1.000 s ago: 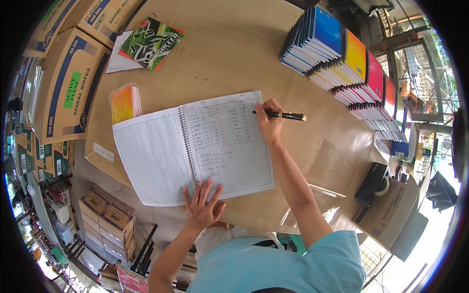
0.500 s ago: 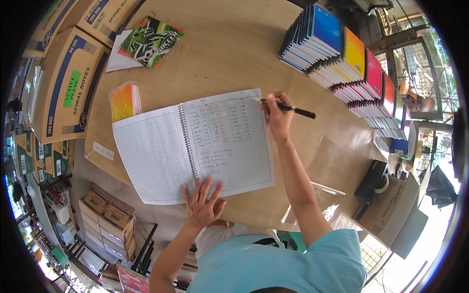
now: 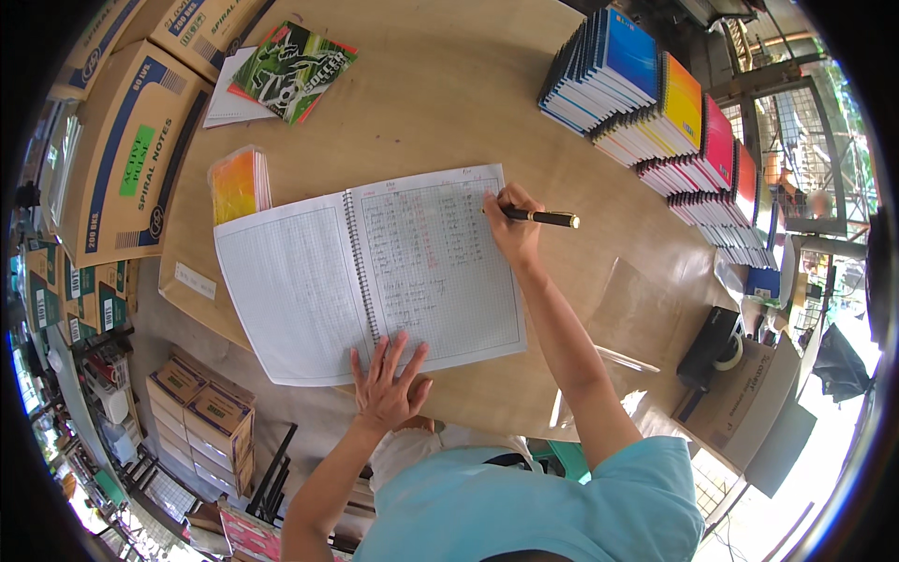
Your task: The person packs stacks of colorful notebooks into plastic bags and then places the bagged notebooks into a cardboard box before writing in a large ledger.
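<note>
An open spiral notebook [image 3: 290, 290] with gridded pages lies on the table before me. Handwritten columns fill much of its right page, with some red marks. My right hand [image 3: 517, 223] grips a black pen [image 3: 543, 217] with gold trim at the right page's upper right edge; the fingers cover the pen's tip. My left hand [image 3: 389, 386] rests flat, fingers spread, across the notebook's lower edge near the spiral. Partly under the left page sits a wrapped stack of orange-yellow notebooks [image 3: 239, 187].
Stacked spiral notebooks [image 3: 626, 56] in blue, yellow and red stand at the far right of the table [image 3: 440, 103]. A soccer-covered notebook [image 3: 290, 75] lies at the far left, beside large cartons [image 3: 131, 159]. A black tape dispenser [image 3: 707, 347] sits at the right near a cardboard box [image 3: 740, 393].
My right hand has shifted slightly left and down onto the page's edge with the pen, which now tilts flatter. My left hand stays in place.
</note>
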{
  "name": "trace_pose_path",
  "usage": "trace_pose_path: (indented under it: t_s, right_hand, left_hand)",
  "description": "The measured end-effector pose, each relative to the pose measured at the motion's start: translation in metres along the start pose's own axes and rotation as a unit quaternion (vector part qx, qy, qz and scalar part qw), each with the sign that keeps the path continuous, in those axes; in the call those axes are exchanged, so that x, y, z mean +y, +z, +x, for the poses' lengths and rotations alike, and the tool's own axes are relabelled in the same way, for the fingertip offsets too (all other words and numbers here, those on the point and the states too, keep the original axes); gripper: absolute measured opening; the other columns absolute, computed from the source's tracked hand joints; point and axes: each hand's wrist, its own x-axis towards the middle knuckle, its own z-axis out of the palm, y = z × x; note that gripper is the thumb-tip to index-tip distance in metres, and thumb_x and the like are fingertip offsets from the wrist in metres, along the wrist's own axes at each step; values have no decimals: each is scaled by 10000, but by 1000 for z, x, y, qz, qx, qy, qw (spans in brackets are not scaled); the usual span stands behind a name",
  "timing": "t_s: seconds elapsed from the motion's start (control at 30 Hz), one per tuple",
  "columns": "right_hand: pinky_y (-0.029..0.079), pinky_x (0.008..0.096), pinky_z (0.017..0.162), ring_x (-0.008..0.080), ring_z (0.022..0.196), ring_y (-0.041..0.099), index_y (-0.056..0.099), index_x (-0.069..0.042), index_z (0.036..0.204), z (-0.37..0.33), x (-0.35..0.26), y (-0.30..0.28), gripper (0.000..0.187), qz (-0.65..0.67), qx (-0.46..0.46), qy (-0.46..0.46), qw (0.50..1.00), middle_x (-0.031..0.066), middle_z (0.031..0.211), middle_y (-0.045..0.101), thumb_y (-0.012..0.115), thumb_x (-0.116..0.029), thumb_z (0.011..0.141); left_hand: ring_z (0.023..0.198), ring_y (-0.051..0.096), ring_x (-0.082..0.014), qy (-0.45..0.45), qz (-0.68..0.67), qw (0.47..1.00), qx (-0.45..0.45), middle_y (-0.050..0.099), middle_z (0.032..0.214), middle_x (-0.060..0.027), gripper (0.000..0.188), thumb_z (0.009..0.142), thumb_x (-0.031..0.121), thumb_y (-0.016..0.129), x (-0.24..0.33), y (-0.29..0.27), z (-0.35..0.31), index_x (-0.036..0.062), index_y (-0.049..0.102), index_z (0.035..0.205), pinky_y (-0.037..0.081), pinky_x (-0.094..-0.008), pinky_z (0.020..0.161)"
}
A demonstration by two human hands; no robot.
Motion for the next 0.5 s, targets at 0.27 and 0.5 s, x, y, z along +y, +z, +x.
trace_pose_path:
  t_s: [0.27,0.5]
  right_hand:
    - [314,283,475,68,541,380,398,-29,610,-1,5,-12,356,106,52,65,991,4,544,437,692,-48,810]
    - [325,280,478,85,531,388,396,-33,609,-7,7,-9,357,40,2,30,999,14,540,444,686,-55,817]
  left_hand:
    - [1430,300,-257,0,-5,1000,3,381,1538,-45,545,910,513,501,-1,2,0,303,521,1413,19,-599,1167]
    - [1449,256,-290,15,9,1000,5,380,1529,-78,537,894,502,540,0,0,1,259,563,1373,17,-606,1167]
